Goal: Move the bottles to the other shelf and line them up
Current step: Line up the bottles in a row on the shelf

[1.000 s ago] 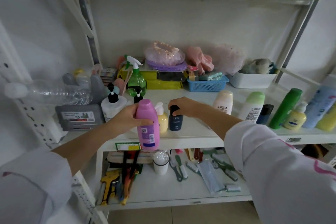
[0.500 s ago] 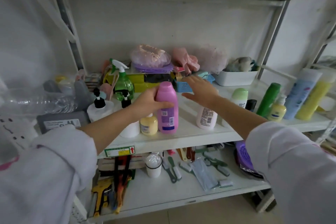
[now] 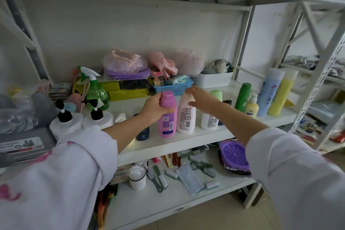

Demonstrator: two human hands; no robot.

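Note:
My left hand point(image 3: 155, 105) grips a pink bottle point(image 3: 167, 115), which stands upright on the middle shelf point(image 3: 168, 146) right beside a pale pink bottle point(image 3: 186, 115). My right hand point(image 3: 200, 99) hovers with fingers spread over the pale pink bottle's top and holds nothing. A white bottle with a green cap point(image 3: 211, 115) stands just to the right. Further right stand a green bottle point(image 3: 242, 97), a small yellow pump bottle point(image 3: 252, 107), a tall blue bottle point(image 3: 271, 90) and a tall yellow bottle point(image 3: 281, 93). A dark blue bottle point(image 3: 142, 133) is partly hidden under my left forearm.
Two white pump bottles point(image 3: 67, 124) and a green spray bottle point(image 3: 95, 91) stand at the left. A blue basket point(image 3: 173, 87) and a white bin point(image 3: 214, 80) sit at the back. The lower shelf point(image 3: 168, 201) holds brushes, a jar and a purple strainer point(image 3: 234, 155).
My left hand has carried the pink bottle to the right and set it down beside the pale pink bottle. My right hand let go of the dark blue bottle and moved right above the pale pink one.

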